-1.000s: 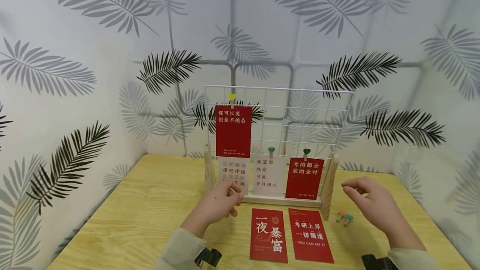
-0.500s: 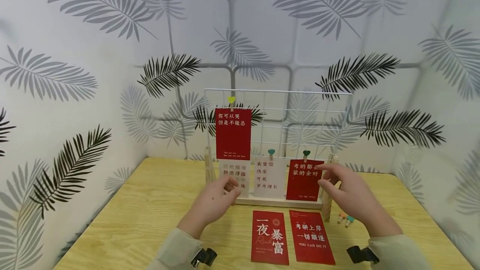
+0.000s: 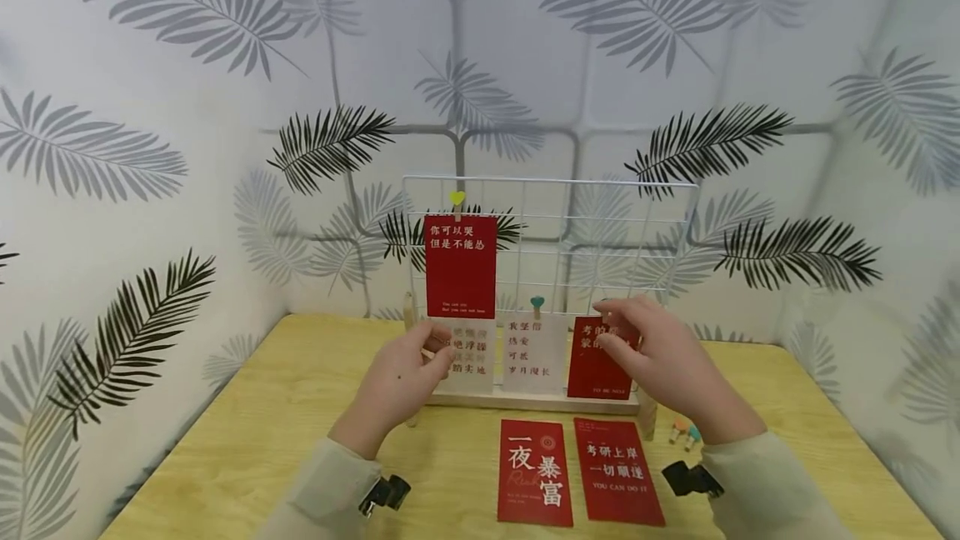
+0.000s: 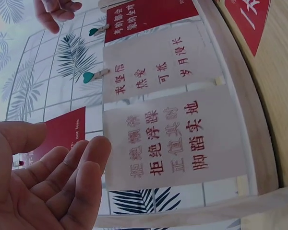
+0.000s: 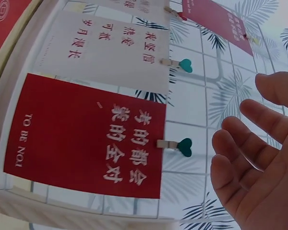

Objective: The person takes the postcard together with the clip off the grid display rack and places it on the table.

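A white wire grid rack (image 3: 555, 182) with a wooden base stands on the table, with cards clipped to it. My left hand (image 3: 405, 373), fingers loosely bent and holding nothing, is in front of the lower-left white card (image 4: 168, 143). Above that hangs a red card (image 3: 461, 269) under a yellow heart clip (image 3: 457, 198). In the middle is another white card (image 3: 534, 355) with a teal heart clip (image 5: 185, 65). My right hand (image 3: 667, 357), also holding nothing, hovers before the lower-right red card (image 5: 86, 139), apart from its green heart clip (image 5: 184, 147) in the right wrist view.
Two red cards lie on the table before the rack, a left one (image 3: 535, 473) and a right one (image 3: 618, 471). Small orange and teal clips (image 3: 686, 432) lie right of the rack. A leaf-patterned wall (image 3: 187, 148) rises behind the wooden table (image 3: 225, 440).
My right hand has moved left, from beside the rack to in front of the lower-right red card. My left hand has shifted left and up a little. The cards have stayed in place.
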Tool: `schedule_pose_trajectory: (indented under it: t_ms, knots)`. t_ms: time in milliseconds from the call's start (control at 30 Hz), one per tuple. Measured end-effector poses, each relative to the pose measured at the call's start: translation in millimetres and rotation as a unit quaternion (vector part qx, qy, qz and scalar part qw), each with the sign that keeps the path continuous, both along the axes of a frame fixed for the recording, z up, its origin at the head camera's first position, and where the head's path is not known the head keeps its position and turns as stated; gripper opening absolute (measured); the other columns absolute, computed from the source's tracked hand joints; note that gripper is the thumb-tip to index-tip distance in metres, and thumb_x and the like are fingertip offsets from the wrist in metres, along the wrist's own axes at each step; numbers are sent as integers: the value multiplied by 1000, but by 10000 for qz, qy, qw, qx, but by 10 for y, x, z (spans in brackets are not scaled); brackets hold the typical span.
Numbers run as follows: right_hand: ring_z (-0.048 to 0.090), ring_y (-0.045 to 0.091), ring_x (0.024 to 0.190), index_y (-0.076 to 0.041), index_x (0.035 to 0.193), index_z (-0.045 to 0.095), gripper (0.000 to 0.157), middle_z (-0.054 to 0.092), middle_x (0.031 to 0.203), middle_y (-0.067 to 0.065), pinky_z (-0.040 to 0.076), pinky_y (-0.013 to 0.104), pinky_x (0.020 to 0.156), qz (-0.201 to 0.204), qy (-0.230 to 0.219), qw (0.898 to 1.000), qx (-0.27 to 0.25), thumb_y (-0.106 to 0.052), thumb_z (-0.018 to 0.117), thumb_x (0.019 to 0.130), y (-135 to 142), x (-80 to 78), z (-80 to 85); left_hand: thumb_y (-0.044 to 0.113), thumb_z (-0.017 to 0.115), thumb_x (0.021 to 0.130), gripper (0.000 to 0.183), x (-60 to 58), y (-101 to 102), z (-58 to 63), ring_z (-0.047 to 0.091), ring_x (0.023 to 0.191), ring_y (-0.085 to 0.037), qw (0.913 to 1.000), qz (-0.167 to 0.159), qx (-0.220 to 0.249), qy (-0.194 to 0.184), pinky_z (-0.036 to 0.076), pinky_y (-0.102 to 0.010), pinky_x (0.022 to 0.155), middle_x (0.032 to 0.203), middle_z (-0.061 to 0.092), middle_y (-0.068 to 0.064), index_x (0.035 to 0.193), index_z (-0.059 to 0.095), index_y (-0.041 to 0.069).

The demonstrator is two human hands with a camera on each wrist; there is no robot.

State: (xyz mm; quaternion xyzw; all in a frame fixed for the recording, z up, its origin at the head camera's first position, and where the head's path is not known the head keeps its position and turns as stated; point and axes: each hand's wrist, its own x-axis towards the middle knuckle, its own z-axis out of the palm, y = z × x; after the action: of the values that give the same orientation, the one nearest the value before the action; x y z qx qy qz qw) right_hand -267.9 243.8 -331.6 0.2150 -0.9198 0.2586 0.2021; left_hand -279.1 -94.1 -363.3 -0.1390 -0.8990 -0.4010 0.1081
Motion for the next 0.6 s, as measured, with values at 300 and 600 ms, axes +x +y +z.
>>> schedule_pose_trajectory:
  t_ms: [300, 600]
  knots:
    - [59, 21, 99, -16, 138, 61, 40, 62, 111, 3, 56, 46, 84, 16, 192, 9998, 60, -26, 66, 99, -144, -42, 205, 29, 63, 100, 23, -50, -140, 148, 64, 80, -13, 9997, 73, 128, 214, 53, -36, 71, 103, 67, 2, 118, 63, 14]
    - [56, 23, 105, -19, 139, 61, 41, 61, 117, 1, 54, 44, 82, 118, 162, 9996, 219, -32, 66, 100, -269, -72, 340, 30, 61, 101, 25, -96, -268, 241, 66, 89, -19, 9991, 62, -70, 417, 55, -40, 76, 106, 67, 0, 120, 61, 14]
